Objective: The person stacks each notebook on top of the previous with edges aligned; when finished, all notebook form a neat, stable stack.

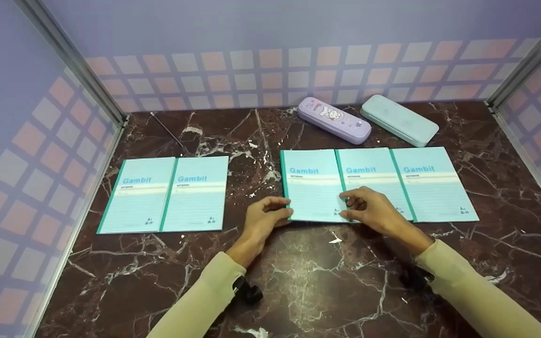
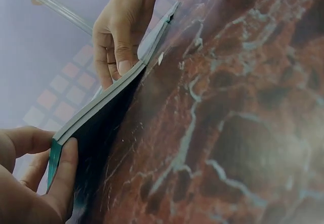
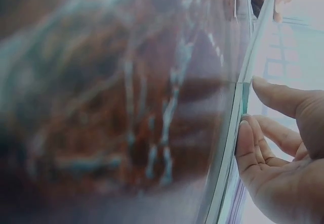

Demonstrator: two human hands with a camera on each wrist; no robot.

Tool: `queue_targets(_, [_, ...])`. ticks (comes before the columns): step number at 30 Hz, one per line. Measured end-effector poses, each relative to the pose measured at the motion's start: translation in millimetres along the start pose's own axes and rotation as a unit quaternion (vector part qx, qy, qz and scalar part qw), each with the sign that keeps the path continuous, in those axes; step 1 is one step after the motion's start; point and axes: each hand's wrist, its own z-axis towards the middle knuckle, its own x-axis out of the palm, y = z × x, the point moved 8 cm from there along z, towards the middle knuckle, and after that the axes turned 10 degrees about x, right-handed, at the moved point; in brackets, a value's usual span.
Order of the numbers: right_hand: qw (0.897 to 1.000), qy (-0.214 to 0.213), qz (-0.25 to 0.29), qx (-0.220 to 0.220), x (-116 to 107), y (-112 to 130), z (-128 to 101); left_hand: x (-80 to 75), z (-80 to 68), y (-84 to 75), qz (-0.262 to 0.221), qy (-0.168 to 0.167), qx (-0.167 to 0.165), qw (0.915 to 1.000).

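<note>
A pale blue notebook (image 1: pixel 315 185) with a green spine lies at the left of a row of three on the table. My left hand (image 1: pixel 266 217) pinches its lower left corner at the spine, thumb and fingers on either side of the edge. That corner is raised over the table in the left wrist view. My right hand (image 1: pixel 371 209) rests thumb and fingertips at the notebook's lower right, along the seam with the middle notebook (image 1: pixel 369 166). In the right wrist view, the thumb and fingertips (image 3: pixel 245 128) are apart, touching near the green spine there.
The third notebook (image 1: pixel 435 188) ends the row at right. Two more notebooks (image 1: pixel 134 197) lie side by side at left. Behind stand a purple pencil case (image 1: pixel 334 119) and a pale green case (image 1: pixel 399 119). A thin dark stick (image 1: pixel 167 130) lies at back left. Panels wall the table.
</note>
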Motion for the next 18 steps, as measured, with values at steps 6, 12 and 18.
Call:
queue_targets(6, [1.000,0.017,0.003,0.019,0.9,1.3,0.1,-2.2,2.2,-3.3,-0.056,-0.009,-0.014,0.9983])
queue_targets(12, [0.996,0.047,0.053,0.056,4.3,0.7,-2.7,-3.5,4.5,-7.6,-0.094,-0.019,-0.020,0.9952])
queue_targets(18, [0.990,0.050,0.108,0.073,4.8,1.0,-6.0,-3.1,5.4,-9.8,-0.112,-0.030,-0.021,0.9930])
